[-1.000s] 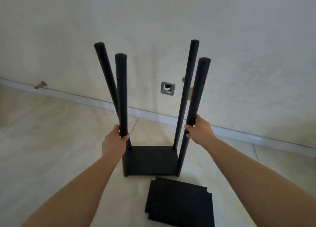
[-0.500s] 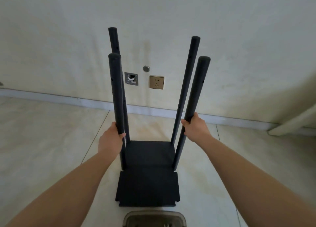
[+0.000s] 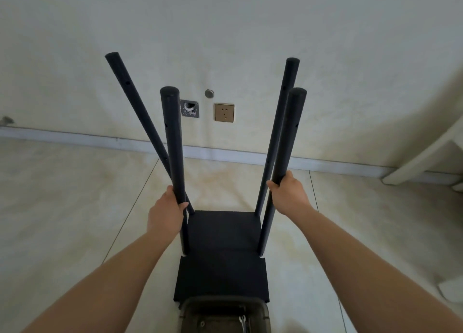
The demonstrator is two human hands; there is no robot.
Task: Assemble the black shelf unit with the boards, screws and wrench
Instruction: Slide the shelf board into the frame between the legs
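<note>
Grips first: left hand (image 3: 166,213) wraps the near-left post (image 3: 172,142); right hand (image 3: 288,194) wraps the near-right post (image 3: 285,142). Both fingers curled tight round the tubes, approx. mid-height. Posts' long axes run up and away from the grips, feet below the hands at the fitted bottom board (image 3: 225,228) on the floor (image 3: 62,207). Far-left post (image 3: 135,107) splays outward, nearer the left hand, so prob. that side needs squaring next. Far-right post (image 3: 283,122) stands roughly parallel w/ its neighbour. Count: 4 posts, 1 fitted board, loose boards (image 3: 221,278) stacked flat in front, no. unclear. Container (image 3: 225,315) nearest the body, w/ a wrench (image 3: 241,321) inside; screws too small to tell.
</note>
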